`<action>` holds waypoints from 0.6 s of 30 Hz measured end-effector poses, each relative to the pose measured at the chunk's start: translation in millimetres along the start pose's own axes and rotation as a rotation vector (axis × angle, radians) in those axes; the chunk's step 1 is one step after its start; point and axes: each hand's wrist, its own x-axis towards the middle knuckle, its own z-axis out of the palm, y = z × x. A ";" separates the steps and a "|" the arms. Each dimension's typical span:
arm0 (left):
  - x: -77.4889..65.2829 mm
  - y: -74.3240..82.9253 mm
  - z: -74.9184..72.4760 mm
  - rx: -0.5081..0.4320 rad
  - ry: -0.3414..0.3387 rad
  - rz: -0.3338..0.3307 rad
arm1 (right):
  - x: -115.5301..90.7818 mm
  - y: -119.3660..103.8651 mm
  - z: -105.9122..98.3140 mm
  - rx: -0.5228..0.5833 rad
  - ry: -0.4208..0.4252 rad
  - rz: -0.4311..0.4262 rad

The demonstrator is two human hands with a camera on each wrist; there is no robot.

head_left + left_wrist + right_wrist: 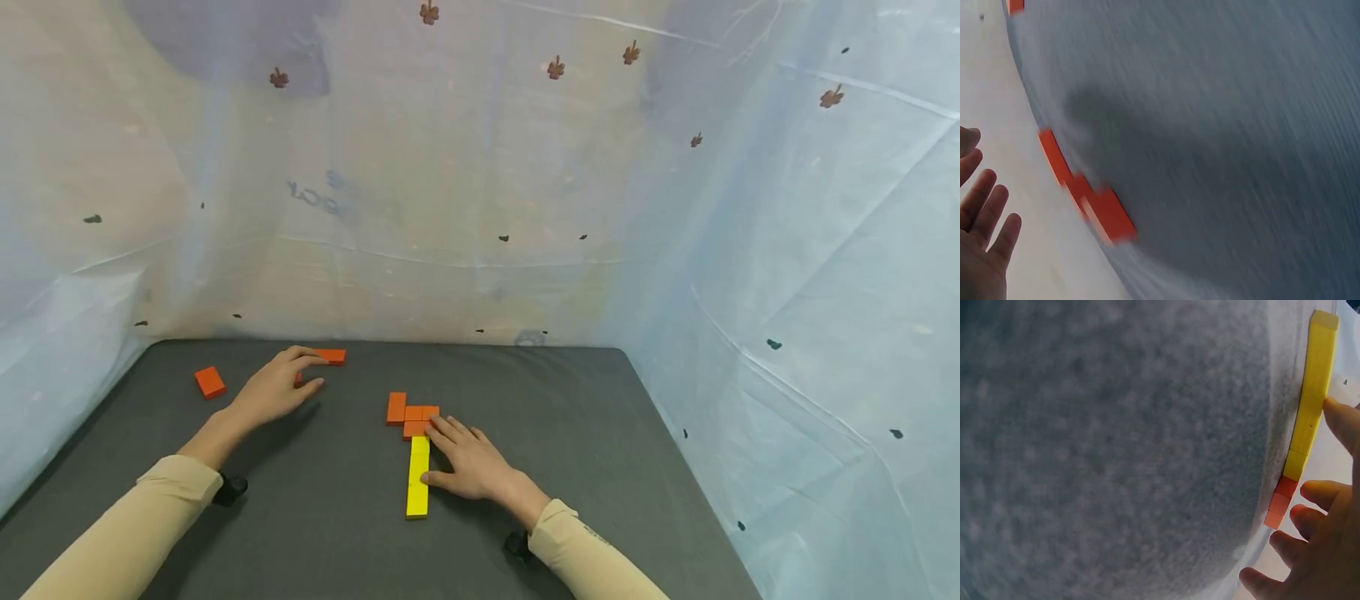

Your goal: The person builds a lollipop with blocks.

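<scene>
Left of and beyond the yellow strip (417,483), left hand (272,392) is hovering, thumb and fingers apart; half-hidden block (298,379) is showing between them, contact unclear. Crosswise to the strip, fingertip-side block (336,357) is lying near the far edge of the surface (562,433). Outer block (210,383) is lying further left. Right hand (472,462), fingers extended and parted, is flanking the strip's right side, tips at orange cluster (413,413) abutting its far end. Surface is extending rightward.

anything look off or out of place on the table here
Mildly: the leftmost orange block sits turned at an angle, apart from the squared-up orange blocks and yellow strip by the right hand. It may just be a spare. No spill or damage shows.
</scene>
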 end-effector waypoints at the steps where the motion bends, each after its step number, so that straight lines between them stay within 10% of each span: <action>1: -2.8 -5.9 -3.5 0.002 0.008 -0.012 | 0.0 0.2 0.2 0.000 -0.002 0.000; 18: -44.4 -96.8 -38.2 0.132 0.093 -0.125 | 2.2 0.7 -2.5 0.028 -0.035 0.002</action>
